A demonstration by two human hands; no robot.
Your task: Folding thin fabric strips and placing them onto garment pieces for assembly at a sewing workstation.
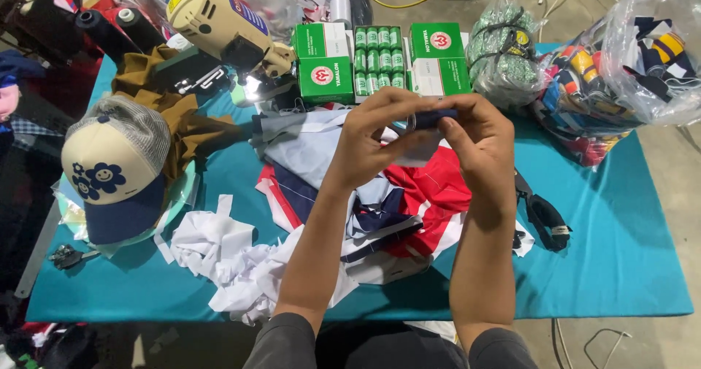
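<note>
Both hands are raised above the teal table [621, 267], forearms reaching up from the lower edge of view. Left hand [372, 139] and right hand [478, 146] meet at a small dark navy fabric piece [436, 116], fingers of each pinched on it from opposite ends. It is held above a heap of red, white and blue cloth pieces [409, 201]. Behind, an open box of green thread spools [378, 60] stands between closed green and white boxes [325, 62]. Clear plastic bags [642, 55] at right hold striped fabric. Black scissors [544, 212] lie just right of the right forearm.
</note>
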